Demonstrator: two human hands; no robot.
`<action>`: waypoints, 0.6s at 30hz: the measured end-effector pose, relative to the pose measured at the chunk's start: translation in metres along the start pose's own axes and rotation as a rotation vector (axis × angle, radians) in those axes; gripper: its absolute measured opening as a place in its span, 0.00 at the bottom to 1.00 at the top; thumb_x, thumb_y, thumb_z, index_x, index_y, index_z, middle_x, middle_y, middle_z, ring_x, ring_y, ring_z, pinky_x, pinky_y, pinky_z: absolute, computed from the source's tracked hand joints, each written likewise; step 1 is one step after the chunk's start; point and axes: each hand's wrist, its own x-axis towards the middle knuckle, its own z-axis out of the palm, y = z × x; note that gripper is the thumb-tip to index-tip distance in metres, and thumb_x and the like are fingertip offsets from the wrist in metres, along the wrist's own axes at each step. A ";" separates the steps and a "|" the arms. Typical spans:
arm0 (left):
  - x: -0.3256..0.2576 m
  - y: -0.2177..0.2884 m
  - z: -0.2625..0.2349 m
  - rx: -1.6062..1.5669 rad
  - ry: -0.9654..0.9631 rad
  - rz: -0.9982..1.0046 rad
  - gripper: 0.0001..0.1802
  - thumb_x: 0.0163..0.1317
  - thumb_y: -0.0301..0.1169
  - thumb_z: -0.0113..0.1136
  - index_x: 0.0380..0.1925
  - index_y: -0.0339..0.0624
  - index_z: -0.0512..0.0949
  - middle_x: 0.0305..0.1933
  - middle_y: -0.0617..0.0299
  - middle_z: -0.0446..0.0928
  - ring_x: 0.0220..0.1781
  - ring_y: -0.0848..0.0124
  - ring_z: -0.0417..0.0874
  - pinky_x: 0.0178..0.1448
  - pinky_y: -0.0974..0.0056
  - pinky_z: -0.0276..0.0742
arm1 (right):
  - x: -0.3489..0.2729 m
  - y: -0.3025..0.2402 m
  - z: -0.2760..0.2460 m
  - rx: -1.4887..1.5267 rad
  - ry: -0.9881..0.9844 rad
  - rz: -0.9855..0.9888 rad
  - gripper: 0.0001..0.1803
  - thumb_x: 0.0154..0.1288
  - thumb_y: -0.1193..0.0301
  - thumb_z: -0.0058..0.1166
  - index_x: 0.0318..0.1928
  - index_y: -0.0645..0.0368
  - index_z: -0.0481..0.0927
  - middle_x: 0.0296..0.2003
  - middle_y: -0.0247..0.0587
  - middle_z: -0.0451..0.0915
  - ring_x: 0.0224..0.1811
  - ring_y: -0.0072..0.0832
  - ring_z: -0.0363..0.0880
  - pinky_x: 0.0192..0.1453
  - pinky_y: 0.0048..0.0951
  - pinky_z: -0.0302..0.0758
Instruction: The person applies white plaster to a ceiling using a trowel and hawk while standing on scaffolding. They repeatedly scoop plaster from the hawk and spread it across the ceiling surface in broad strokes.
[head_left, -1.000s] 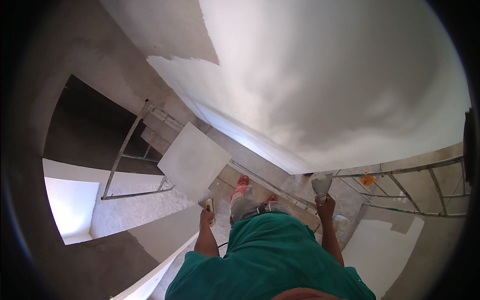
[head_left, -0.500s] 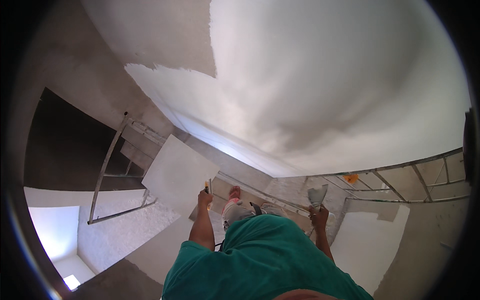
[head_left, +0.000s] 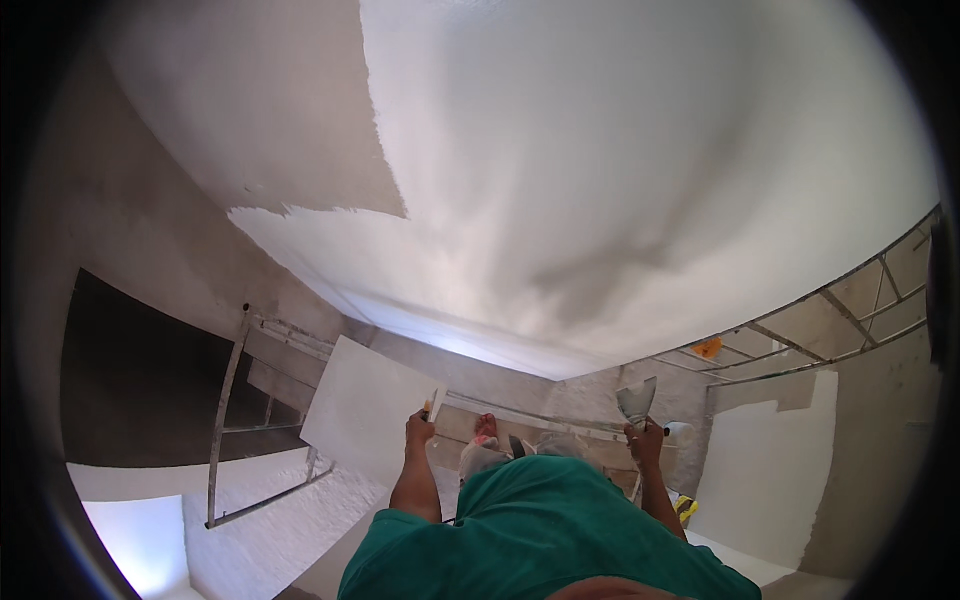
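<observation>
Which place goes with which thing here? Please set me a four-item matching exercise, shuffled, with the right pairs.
Things
1. broad grey metal scraper
2. white flat four-sided panel
3. slim pale-edged hand tool
4. bright orange object

Places
A. in the left hand
B. by the metal bars at picture right
C. in the right hand
D. left of the left hand in the picture

Pairs: 1-C, 2-D, 3-A, 4-B

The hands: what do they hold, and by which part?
The right hand holds a grey, flared metal scraper by its narrow end. The left hand holds a pale, flat tool; which part is unclear.
</observation>
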 end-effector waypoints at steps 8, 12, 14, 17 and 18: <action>-0.009 0.074 -0.004 -0.055 0.126 0.201 0.24 0.46 0.26 0.55 0.48 0.37 0.78 0.36 0.43 0.82 0.41 0.51 0.84 0.46 0.55 0.79 | 0.011 0.033 -0.022 0.037 -0.017 0.001 0.10 0.50 0.73 0.57 0.33 0.66 0.80 0.18 0.36 0.77 0.15 0.20 0.73 0.20 0.26 0.70; -0.022 0.093 0.023 -0.046 0.176 0.282 0.24 0.47 0.26 0.55 0.48 0.39 0.78 0.36 0.44 0.82 0.40 0.50 0.84 0.46 0.54 0.79 | 0.008 0.048 -0.044 -0.010 -0.002 0.004 0.12 0.48 0.72 0.58 0.34 0.66 0.80 0.18 0.39 0.78 0.16 0.23 0.74 0.22 0.29 0.70; -0.038 0.108 0.043 -0.011 0.159 0.312 0.24 0.47 0.26 0.55 0.49 0.40 0.78 0.35 0.44 0.82 0.40 0.50 0.83 0.45 0.54 0.79 | 0.006 0.078 -0.061 -0.067 -0.002 0.022 0.16 0.45 0.71 0.62 0.37 0.67 0.81 0.20 0.43 0.79 0.19 0.29 0.76 0.27 0.34 0.71; -0.062 0.111 0.070 0.015 0.064 0.248 0.28 0.47 0.26 0.54 0.54 0.50 0.77 0.39 0.43 0.81 0.45 0.47 0.82 0.50 0.51 0.78 | 0.006 0.103 -0.080 -0.176 0.040 -0.169 0.11 0.47 0.73 0.57 0.31 0.68 0.80 0.16 0.37 0.76 0.14 0.23 0.74 0.20 0.27 0.70; -0.071 0.116 0.081 0.035 0.065 0.291 0.29 0.47 0.26 0.54 0.54 0.52 0.77 0.40 0.42 0.81 0.46 0.47 0.81 0.51 0.50 0.78 | 0.005 0.119 -0.087 -0.155 0.047 -0.110 0.13 0.46 0.72 0.59 0.33 0.67 0.80 0.18 0.41 0.77 0.18 0.28 0.76 0.24 0.31 0.71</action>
